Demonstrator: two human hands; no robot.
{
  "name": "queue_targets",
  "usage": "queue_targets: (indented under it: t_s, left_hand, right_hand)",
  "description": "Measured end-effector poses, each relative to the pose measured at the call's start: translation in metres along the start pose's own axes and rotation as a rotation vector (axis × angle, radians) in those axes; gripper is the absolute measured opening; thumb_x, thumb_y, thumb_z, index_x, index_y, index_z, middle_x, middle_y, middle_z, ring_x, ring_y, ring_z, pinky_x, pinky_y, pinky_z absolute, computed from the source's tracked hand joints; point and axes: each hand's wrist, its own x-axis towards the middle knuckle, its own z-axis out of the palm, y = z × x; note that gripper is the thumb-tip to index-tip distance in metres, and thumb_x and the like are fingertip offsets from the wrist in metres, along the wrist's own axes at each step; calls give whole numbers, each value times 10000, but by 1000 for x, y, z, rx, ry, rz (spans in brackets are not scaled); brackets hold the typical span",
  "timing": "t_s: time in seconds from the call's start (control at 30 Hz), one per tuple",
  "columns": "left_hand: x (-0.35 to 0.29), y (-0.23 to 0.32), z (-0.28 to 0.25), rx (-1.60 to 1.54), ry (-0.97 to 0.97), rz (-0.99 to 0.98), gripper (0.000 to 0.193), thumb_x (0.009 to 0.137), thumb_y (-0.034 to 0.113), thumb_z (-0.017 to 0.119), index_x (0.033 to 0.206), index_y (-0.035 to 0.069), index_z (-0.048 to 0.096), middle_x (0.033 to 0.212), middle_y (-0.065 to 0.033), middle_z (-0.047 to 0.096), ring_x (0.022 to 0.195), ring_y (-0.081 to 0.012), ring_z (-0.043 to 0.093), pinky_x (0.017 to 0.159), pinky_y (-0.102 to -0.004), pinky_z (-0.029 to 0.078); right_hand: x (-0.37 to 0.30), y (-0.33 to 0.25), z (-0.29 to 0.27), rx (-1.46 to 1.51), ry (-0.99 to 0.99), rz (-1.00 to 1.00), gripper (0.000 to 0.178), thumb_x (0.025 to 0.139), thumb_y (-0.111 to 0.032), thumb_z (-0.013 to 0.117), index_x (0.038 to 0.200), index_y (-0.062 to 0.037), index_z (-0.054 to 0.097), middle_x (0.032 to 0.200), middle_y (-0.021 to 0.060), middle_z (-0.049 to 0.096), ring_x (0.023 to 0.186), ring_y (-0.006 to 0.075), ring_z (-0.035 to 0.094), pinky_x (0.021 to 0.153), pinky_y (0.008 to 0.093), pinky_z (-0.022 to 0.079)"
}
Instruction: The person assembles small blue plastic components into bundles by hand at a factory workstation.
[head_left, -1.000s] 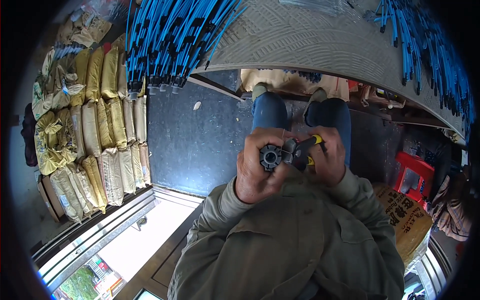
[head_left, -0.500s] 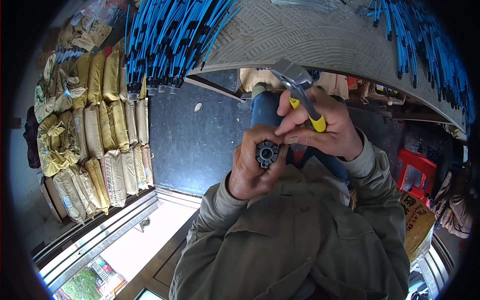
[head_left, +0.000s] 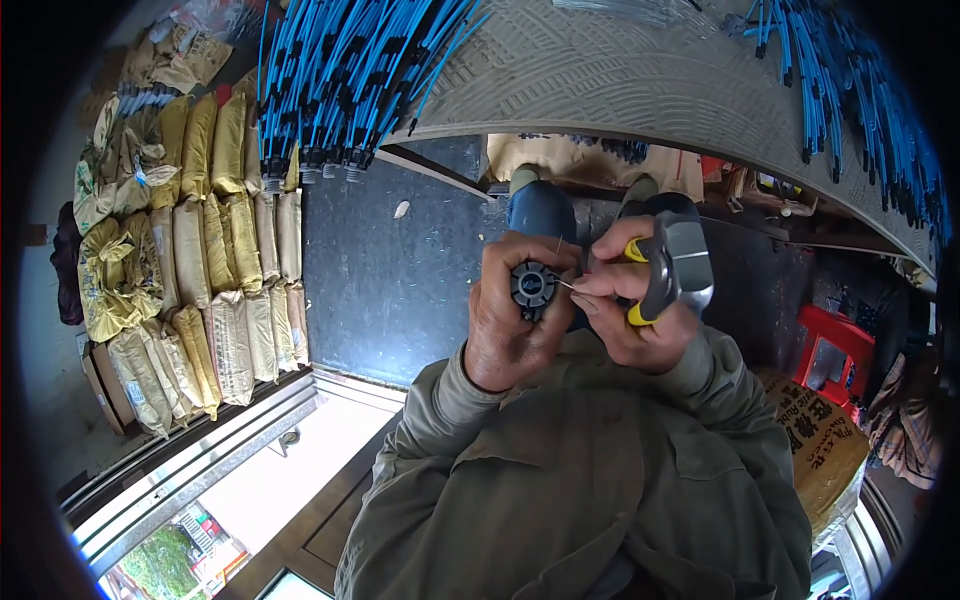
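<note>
Ribbed black piece in the left fist, pliers and a thin wire in the right, with stock crowding round

The left hand (head_left: 510, 325) is wrapped around a round, ribbed black piece (head_left: 533, 286), its end facing up; the curled fingers hide most of its sides. The right hand (head_left: 640, 335) grips yellow-and-black pliers (head_left: 686, 262) against the palm, while its thumb and forefinger pinch a thin wire (head_left: 566, 285) reaching to the edge of the black piece. The pliers' metal head covers part of that hand, so how the jaws stand cannot be told. Both hands are held before the torso, above the lap, near each other

Beyond the knees, the edge of a grey patterned worktop (head_left: 600, 80) curves across the way. A bundle of blue rods with black fittings (head_left: 350, 85) overhangs it at left, and a second blue bundle (head_left: 875, 110) lies at far right. Tan and yellow sacks (head_left: 185, 255) are stacked in rows along the left side of the dark floor (head_left: 375, 270). To the right, a red stool (head_left: 838, 345) and a printed yellow-brown sack (head_left: 825, 445) take up the space beside the right sleeve, with checked cloth (head_left: 910, 425) near the stool
</note>
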Motion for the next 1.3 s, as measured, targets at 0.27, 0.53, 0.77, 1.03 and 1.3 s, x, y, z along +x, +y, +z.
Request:
queue_targets:
  t_s: [0.27,0.53,0.77,1.03,1.3]
  left_hand:
    - [-1,1,-10,18,-125,-23,318,748,-79,584,1006,39,439,911,-123,588,811,-237,605,718,-307,467]
    - [2,-1,-19,-10,-58,27,304,747,-79,579,988,41,438,879,-105,572,758,-208,585,688,-298,456]
    - [-2,-3,-18,35,-25,-15,338,723,-78,582,991,48,418,881,-107,564,737,-196,568,681,-289,447]
    - [-3,-3,-20,-12,-53,-1,297,764,-79,565,984,22,394,942,-141,591,803,-138,561,710,-254,441]
    - [-5,-9,-19,-89,-45,-31,334,732,-53,584,1007,37,417,907,-140,583,772,-260,601,678,-308,462]
  right_hand:
    - [30,3,-22,23,-344,187,176,751,36,644,913,-9,592,1043,122,486,855,208,541,704,270,447]
    - [33,-6,-56,-1008,-359,-344,289,775,-59,640,1052,-50,558,1228,73,479,1118,231,493,952,418,365]
    - [41,19,-44,-1332,-38,-842,323,805,-274,662,1076,-140,546,1199,-54,439,1188,145,427,1058,480,219]
    - [35,8,-48,-1493,-114,-830,240,827,-290,626,1060,-267,576,1237,-74,377,1244,121,356,1079,511,164]
    - [29,7,-49,-1490,-141,-796,254,826,-259,626,1065,-328,579,1258,-85,370,1260,125,346,1089,515,133]
